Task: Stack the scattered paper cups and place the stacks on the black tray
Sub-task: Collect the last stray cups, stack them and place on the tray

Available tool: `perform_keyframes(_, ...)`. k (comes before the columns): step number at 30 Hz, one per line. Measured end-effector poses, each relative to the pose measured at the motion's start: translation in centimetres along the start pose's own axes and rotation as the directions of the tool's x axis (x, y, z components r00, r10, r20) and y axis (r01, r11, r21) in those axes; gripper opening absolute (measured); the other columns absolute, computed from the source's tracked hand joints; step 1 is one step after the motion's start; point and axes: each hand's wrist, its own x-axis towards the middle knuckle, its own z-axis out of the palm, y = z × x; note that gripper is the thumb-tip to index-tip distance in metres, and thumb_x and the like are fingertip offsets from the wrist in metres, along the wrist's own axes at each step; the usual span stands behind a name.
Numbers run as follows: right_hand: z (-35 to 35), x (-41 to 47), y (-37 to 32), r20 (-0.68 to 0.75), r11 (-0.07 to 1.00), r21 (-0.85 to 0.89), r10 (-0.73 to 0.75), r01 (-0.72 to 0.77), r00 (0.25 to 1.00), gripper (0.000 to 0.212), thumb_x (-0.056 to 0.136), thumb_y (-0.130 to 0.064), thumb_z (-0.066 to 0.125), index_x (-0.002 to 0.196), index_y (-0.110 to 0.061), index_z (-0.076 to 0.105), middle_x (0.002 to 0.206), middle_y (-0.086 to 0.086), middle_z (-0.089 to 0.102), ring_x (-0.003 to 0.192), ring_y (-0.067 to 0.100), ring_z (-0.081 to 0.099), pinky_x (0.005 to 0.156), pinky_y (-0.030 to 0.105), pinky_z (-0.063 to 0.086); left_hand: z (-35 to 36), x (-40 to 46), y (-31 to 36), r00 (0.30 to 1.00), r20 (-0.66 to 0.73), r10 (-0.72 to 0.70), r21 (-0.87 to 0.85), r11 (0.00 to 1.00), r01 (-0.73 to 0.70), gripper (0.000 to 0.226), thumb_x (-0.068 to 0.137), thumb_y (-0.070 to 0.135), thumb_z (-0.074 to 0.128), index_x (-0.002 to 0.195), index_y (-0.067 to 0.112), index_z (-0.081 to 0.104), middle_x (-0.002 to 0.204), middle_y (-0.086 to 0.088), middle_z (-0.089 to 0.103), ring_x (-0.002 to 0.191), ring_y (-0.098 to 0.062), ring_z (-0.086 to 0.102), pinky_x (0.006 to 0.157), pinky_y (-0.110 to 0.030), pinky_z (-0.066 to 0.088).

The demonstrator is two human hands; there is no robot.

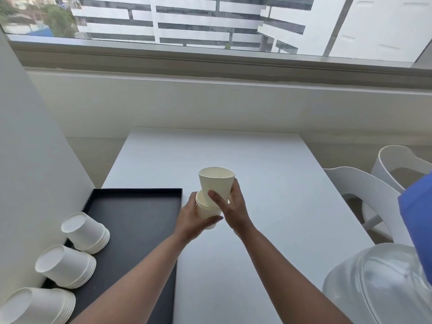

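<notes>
1. Head view, centre: right hand (233, 204) wrapped around a smooth, cream, tapered paper cup (216, 182), rim up and slightly squashed out of round, its base dipping into a second cup (207, 212) beneath.
2. Left hand (191, 218) cupped around that lower cup from the left, fingers (214, 219) curled across its front wall, pinching it; right fingers (216, 197) pressed flat against the upper cup's side.
3. Both cups held above the matte white worktop (268, 183), just right of the black tray (135, 206).
4. Tray: rectangular, shallow, thin raised rim, dull dark surface, along the worktop's left edge.
5. On the tray's left side, three stacks of nested white cups, tipped on their sides, flat round bases facing up-left, layered rolled rims showing: far stack (87, 232), middle stack (66, 265), near stack (39, 305), partly cut off by the frame.
6. Right: glossy white moulded chairs (364, 190); clear, rounded plastic object (378, 284); blue fabric (418, 220) at the edge.
</notes>
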Motion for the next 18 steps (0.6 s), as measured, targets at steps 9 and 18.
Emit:
perform_keyframes(9, -0.2, -2.7, 0.0, 0.021, 0.993, -0.109, 0.039, -0.036, 0.999, 0.057, 0.066, -0.032, 0.071, 0.114, -0.021, 0.042, 0.121, 0.006, 0.049, 0.112, 0.021, 0.051, 0.094, 0.037, 0.048, 0.7, -1.9, 0.9, 0.998, 0.034, 0.044, -0.047, 0.998, -0.042, 0.062, 0.041, 0.053, 0.071, 0.098, 0.045, 0.046, 0.092, 0.021, 0.063, 0.081, 0.010, 0.059, 0.056, -0.006, 0.046)
perform_keyframes(18, -0.5, -4.6, -1.1, -0.070, 0.864, -0.413, -0.346, 0.289, 0.936, 0.046, 0.081, -0.034, 0.059, 0.123, -0.017, 0.056, 0.124, -0.007, 0.057, 0.117, 0.006, 0.051, 0.099, 0.018, 0.042, 0.5, -2.9, 0.3, 0.997, 0.059, 0.048, -0.023, 0.999, -0.046, 0.059, 0.041, 0.059, 0.071, 0.095, 0.047, 0.048, 0.093, 0.022, 0.064, 0.082, 0.010, 0.059, 0.057, -0.005, 0.045)
